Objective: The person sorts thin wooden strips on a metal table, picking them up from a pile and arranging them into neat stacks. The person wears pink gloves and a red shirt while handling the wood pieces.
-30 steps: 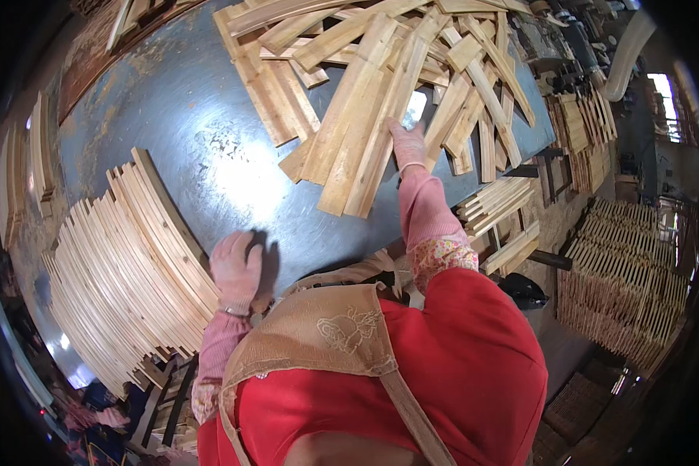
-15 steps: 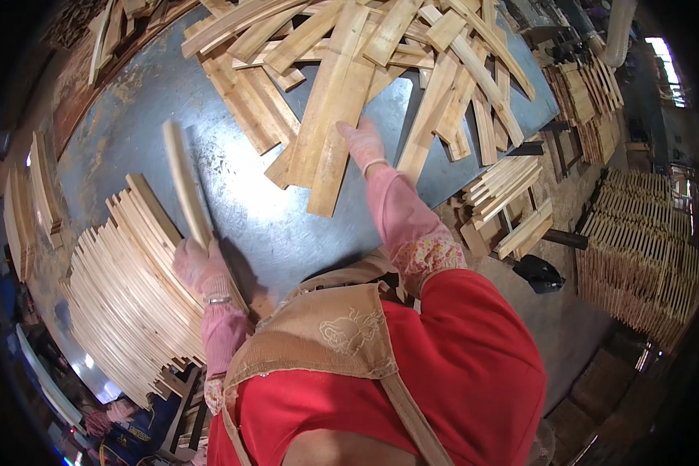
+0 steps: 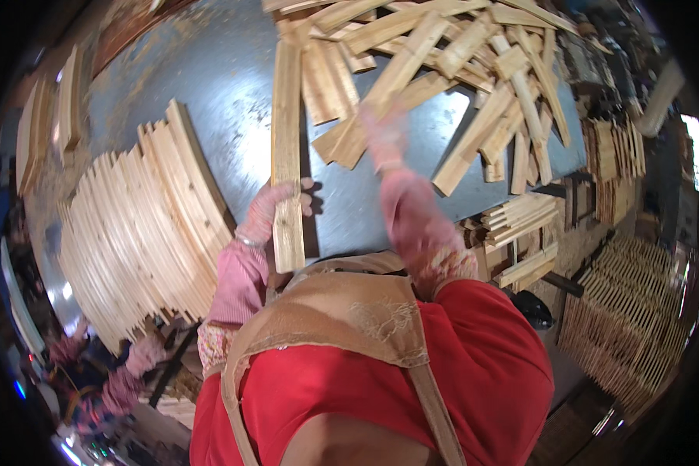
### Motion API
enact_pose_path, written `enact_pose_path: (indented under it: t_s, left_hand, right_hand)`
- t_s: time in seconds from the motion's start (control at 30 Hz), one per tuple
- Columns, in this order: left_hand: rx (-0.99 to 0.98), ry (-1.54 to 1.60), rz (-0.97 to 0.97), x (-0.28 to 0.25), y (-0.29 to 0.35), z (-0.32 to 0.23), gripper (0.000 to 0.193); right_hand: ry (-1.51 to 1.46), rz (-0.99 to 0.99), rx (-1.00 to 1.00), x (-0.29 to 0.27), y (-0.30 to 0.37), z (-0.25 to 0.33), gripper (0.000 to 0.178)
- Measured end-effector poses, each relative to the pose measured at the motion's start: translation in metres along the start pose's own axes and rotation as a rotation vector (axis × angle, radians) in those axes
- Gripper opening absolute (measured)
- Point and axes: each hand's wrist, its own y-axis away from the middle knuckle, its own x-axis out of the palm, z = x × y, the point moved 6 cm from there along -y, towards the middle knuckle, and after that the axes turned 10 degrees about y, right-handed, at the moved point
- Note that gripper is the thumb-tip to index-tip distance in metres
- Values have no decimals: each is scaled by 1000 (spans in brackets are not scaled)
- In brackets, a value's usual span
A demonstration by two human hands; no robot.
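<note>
A long wooden board [image 3: 287, 140] lies lengthwise in front of me on the metal tabletop. My left hand [image 3: 262, 213], in a pale pink glove, is closed round its near part, with fingertips showing past the right edge. My right hand [image 3: 384, 136], gloved too, is smeared by motion, so its fingers cannot be made out. It is over or beside another wooden board [image 3: 408, 70] that slants out of the loose pile; whether it touches it I cannot tell. Left of my left hand stands a tight row of narrow wooden strips [image 3: 140, 241].
Loose wooden pieces [image 3: 512, 109] heap at the far right of the metal table [image 3: 210, 70]. Stacked strips [image 3: 520, 221] stand by its right edge, and a slatted stack [image 3: 629, 311] farther right. At lower left shows another person's gloved hand [image 3: 144, 353].
My left hand has left the strip, now against the row, and moved right onto a board drawn from the pile. My right hand stays near the pile, now blurred. The view has shifted.
</note>
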Motion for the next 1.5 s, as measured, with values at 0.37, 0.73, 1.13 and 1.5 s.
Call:
enact_pose_path:
  t_s: [0.37, 0.73, 1.13, 1.5]
  left_hand:
    - [273, 399, -48, -48, 18, -2, 61]
    - [555, -110, -285, -18, 75, -70, 79]
    - [477, -394, -400, -25, 31, -40, 103]
    - [504, -302, -564, -31, 27, -18, 109]
  right_hand:
    - [-361, 142, -28, 37, 6, 17, 75]
    - [227, 927, -1115, 183, 252, 89, 47]
    - [1001, 330, -1049, 14, -68, -15, 75]
    - [485, 724, -410, 31, -17, 149, 92]
